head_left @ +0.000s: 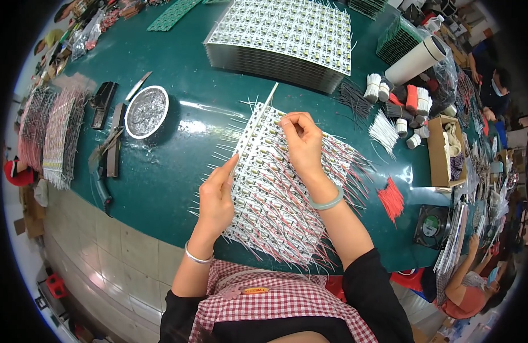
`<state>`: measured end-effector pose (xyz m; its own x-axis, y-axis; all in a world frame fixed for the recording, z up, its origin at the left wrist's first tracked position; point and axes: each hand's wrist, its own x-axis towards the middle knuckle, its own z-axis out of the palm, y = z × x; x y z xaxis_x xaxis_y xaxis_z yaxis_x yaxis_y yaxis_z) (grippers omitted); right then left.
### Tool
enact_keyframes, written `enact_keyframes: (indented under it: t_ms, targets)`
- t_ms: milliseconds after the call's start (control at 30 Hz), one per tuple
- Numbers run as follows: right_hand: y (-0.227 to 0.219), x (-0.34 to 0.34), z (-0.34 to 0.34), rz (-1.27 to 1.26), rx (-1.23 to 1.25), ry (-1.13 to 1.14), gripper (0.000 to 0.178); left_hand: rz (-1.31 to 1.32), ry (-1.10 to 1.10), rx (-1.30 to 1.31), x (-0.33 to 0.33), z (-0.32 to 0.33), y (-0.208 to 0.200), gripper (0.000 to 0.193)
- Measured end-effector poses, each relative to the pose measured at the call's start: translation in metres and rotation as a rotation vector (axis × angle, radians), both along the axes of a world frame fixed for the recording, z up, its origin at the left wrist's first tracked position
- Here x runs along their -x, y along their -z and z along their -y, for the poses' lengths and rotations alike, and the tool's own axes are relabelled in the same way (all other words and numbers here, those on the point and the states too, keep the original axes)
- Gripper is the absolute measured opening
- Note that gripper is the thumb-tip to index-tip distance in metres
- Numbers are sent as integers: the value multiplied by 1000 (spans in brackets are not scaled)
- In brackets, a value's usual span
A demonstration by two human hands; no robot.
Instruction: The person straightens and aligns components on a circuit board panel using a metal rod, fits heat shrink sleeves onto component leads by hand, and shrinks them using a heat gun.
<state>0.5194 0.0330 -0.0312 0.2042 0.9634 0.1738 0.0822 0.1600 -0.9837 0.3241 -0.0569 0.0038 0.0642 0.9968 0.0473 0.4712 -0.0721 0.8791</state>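
Note:
A white circuit board panel [255, 171] lies on the green table in front of me. Rows of small components cover it, and red and white wires stick out over its right and lower parts. Along its upper left side runs a long thin pale strip [268, 98], its far end jutting past the panel. My left hand [217, 197] is closed at the strip's near part, fingertips pressed against it. Over the panel's upper right, my right hand [303, 140] pinches thumb and forefinger together close to the components; whatever is between them is too small to name.
A tall stack of panels [281, 63] stands behind. A white bowl [147, 112] of silvery material and a soldering iron [104, 191] are left. Red wires [391, 200], white wires [383, 134], a cardboard box [438, 151] and a fan [433, 224] lie right. Other people sit far right.

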Motion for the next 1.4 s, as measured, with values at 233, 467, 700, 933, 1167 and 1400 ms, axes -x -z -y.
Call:
enact_keyframes:
  t_ms: [233, 467, 700, 933, 1167, 1400]
  targets:
    - [10, 3, 2, -123, -38, 180, 14, -289, 199, 36, -1, 2, -12, 42]
    - [3, 4, 2, -75, -18, 268, 16, -73, -47, -24, 0, -5, -9, 44]
    - [11, 3, -1, -63, -69, 273, 17, -319, 134, -4, -11, -8, -2, 52]
    - [4, 0, -2, -5, -94, 247, 9, -226, 100, -66, -5, 5, -3, 53]
    - [-30, -18, -27, 825, -251, -135, 20, -386, -124, -156, 31, -1, 1, 50]
    - [-30, -15, -51, 1363, -474, -284, 14, -714, -243, -133, 60, -9, 12, 55]
